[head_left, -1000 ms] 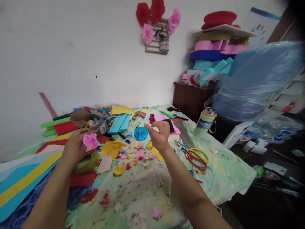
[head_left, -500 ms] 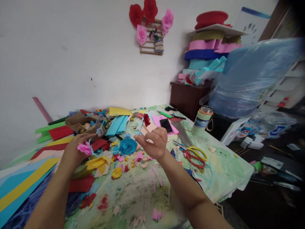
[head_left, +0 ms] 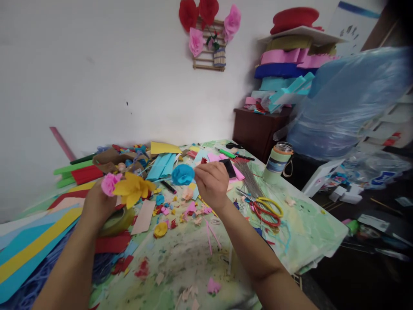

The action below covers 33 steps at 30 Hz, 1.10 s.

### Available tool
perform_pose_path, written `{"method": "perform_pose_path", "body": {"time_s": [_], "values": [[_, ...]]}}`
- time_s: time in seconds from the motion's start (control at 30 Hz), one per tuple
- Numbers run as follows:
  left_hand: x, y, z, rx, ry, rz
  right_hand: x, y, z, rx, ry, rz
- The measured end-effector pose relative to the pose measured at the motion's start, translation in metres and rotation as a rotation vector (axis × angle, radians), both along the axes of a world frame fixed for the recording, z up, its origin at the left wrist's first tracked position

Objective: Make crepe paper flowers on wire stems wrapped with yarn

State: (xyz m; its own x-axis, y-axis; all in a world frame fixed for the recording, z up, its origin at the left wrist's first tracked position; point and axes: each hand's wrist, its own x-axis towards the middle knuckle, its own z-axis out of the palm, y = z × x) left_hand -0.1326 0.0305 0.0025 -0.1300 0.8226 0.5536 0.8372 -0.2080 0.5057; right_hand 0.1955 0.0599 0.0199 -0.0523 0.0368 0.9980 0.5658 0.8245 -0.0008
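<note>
In the head view, the left hand (head_left: 98, 202) was closed over the table's left half, gripping a pink paper flower (head_left: 110, 184), with a yellow paper flower (head_left: 133, 190) just beside it. The right hand (head_left: 212, 183) had its fingers drawn together at the right rim of a blue paper flower (head_left: 182, 174); whether they pinched it, I could not tell. Scissors (head_left: 258, 202) and a drink bottle (head_left: 278, 159) lay and stood, respectively, toward the right edge of the table (head_left: 303, 228).
</note>
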Motion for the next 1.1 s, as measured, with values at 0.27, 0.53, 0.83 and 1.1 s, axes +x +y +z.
{"method": "perform_pose_path", "body": {"time_s": [0.27, 0.53, 0.83, 1.1], "values": [[0.013, -0.01, 0.01, -0.035, 0.171, 0.184, 0.0, 0.005, -0.002, -0.053, 0.051, 0.058], [0.02, -0.022, 0.022, -0.039, 0.176, 0.208, 0.001, 0.011, -0.004, -0.291, 0.056, 0.035], [0.028, -0.029, 0.029, -0.039, 0.016, 0.165, 0.001, 0.015, -0.003, -0.528, 0.117, 0.035], [0.027, -0.035, 0.025, -0.035, -0.504, -0.066, 0.003, 0.022, -0.003, -0.814, 0.327, 0.15]]}}
